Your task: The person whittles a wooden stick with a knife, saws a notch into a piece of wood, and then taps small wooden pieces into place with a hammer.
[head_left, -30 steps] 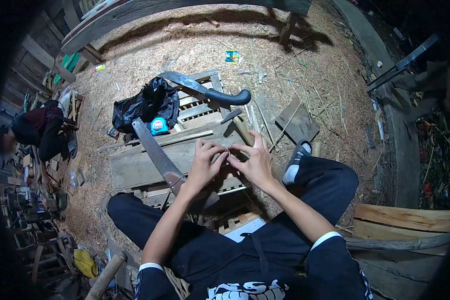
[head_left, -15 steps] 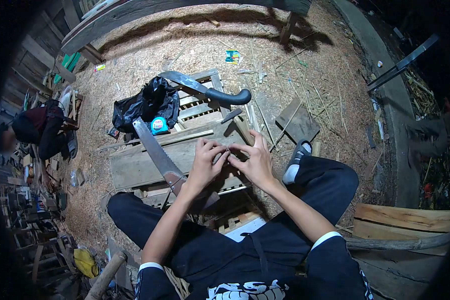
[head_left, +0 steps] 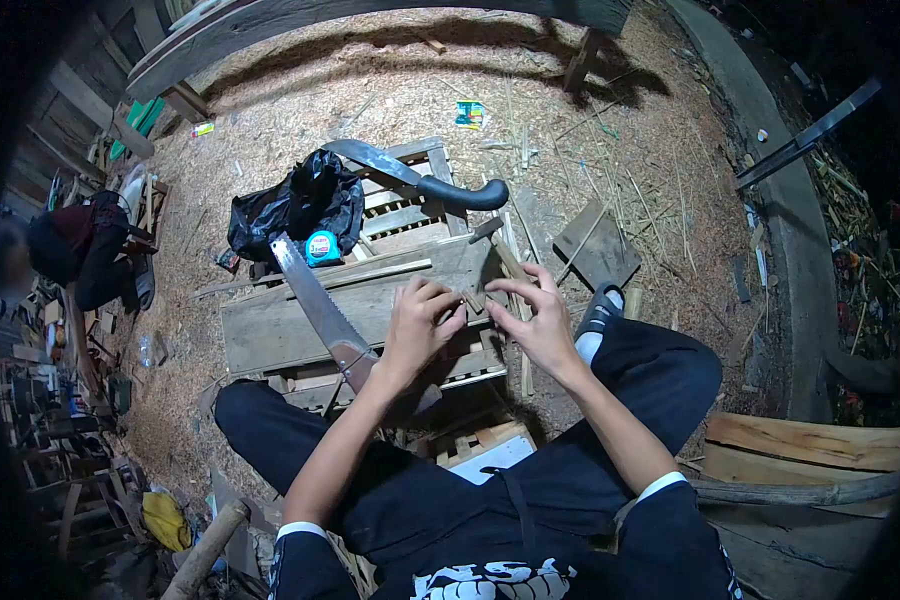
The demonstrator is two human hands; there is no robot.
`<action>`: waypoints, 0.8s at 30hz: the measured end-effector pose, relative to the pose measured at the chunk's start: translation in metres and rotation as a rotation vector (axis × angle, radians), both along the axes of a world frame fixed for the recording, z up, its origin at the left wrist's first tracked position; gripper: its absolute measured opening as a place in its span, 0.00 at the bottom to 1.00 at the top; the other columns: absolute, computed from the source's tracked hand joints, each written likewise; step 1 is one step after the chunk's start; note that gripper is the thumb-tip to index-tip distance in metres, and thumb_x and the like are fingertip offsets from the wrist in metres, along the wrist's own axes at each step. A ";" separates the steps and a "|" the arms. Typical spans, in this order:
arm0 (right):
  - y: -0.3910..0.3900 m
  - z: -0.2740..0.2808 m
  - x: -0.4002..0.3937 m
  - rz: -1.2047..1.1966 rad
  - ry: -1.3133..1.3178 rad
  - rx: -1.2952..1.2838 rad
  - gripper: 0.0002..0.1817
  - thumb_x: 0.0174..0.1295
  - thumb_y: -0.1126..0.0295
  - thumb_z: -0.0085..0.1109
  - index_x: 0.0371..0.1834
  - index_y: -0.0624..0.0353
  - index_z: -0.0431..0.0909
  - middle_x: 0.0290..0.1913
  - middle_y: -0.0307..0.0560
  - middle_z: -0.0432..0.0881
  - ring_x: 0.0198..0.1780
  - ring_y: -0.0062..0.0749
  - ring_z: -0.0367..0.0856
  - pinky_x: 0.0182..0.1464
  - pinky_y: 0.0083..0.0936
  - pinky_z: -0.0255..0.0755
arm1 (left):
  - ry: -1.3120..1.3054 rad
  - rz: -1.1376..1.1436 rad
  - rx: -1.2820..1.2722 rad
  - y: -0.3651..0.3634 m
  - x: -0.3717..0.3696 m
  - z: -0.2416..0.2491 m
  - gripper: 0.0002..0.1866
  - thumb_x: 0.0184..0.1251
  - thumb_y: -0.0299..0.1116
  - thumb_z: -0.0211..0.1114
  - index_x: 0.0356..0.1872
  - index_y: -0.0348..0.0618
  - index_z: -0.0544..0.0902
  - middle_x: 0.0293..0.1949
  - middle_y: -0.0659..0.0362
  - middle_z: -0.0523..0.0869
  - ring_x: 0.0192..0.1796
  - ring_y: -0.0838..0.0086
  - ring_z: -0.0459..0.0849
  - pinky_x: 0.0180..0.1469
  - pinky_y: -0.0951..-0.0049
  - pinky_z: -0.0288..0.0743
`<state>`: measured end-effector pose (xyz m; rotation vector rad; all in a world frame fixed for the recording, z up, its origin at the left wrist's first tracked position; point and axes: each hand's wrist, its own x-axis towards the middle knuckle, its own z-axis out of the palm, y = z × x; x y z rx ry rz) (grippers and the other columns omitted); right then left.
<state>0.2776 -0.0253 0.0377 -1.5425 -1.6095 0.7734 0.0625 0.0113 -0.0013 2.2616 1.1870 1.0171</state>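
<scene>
My left hand (head_left: 420, 328) is closed in a pinch over the wooden bench; whatever is between its fingertips is too small to name. Just beside those fingertips shows a small brown piece of wood (head_left: 473, 302). Facing it, my right hand (head_left: 542, 328) has thumb and forefinger apart, with nothing visible between them. A hammer (head_left: 487, 230) lies beyond my right hand, its handle slanting toward my fingers. Left of my left hand, a handsaw (head_left: 315, 295) rests across a grey plank (head_left: 260, 335).
A machete with a black handle (head_left: 463, 193) lies on the slatted bench behind a blue tape measure (head_left: 322, 248) and black plastic bag (head_left: 300, 205). A loose board (head_left: 597, 243) sits on the shavings at right. Another person (head_left: 90, 245) crouches at far left.
My hands have moved apart: the right hand shifted rightward and its fingers opened. My left hand stays pinched, and the brown piece by its fingertips now shows.
</scene>
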 end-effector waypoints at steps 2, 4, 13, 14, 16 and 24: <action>-0.005 0.000 0.000 0.005 -0.044 0.051 0.13 0.59 0.61 0.78 0.46 0.51 0.93 0.63 0.58 0.77 0.66 0.53 0.79 0.69 0.41 0.71 | -0.001 -0.003 -0.024 0.000 0.000 0.000 0.12 0.58 0.32 0.76 0.41 0.40 0.92 0.41 0.55 0.90 0.50 0.58 0.83 0.54 0.58 0.74; -0.004 -0.004 -0.004 0.010 -0.033 0.038 0.14 0.59 0.60 0.78 0.45 0.51 0.93 0.63 0.59 0.77 0.67 0.55 0.78 0.69 0.42 0.71 | -0.001 -0.010 -0.049 0.000 0.001 -0.001 0.12 0.58 0.33 0.76 0.42 0.42 0.92 0.41 0.56 0.89 0.52 0.60 0.83 0.55 0.58 0.72; 0.006 -0.011 -0.022 -0.032 -0.071 0.018 0.16 0.57 0.55 0.79 0.42 0.51 0.94 0.66 0.65 0.75 0.68 0.58 0.77 0.67 0.45 0.73 | 0.045 -0.018 -0.043 -0.001 0.001 0.007 0.14 0.57 0.36 0.78 0.42 0.42 0.92 0.40 0.57 0.89 0.51 0.59 0.81 0.56 0.57 0.72; 0.007 -0.012 -0.023 -0.031 -0.072 0.018 0.16 0.57 0.55 0.79 0.42 0.51 0.94 0.66 0.65 0.75 0.68 0.58 0.77 0.67 0.45 0.73 | 0.051 -0.014 -0.030 -0.001 0.002 0.008 0.14 0.55 0.33 0.78 0.42 0.40 0.92 0.40 0.56 0.90 0.49 0.58 0.82 0.54 0.57 0.75; 0.008 -0.013 -0.025 -0.039 -0.080 0.055 0.15 0.57 0.56 0.79 0.41 0.52 0.94 0.66 0.64 0.76 0.67 0.58 0.78 0.66 0.44 0.74 | 0.056 -0.007 -0.018 -0.001 0.003 0.008 0.14 0.53 0.30 0.79 0.42 0.39 0.92 0.40 0.55 0.90 0.47 0.57 0.83 0.53 0.58 0.78; 0.008 -0.013 -0.026 -0.027 -0.035 0.002 0.13 0.59 0.60 0.77 0.44 0.54 0.94 0.65 0.65 0.77 0.68 0.56 0.77 0.69 0.42 0.71 | -0.017 -0.015 0.023 0.002 0.001 0.003 0.13 0.53 0.30 0.79 0.40 0.39 0.91 0.38 0.55 0.89 0.47 0.57 0.83 0.50 0.59 0.77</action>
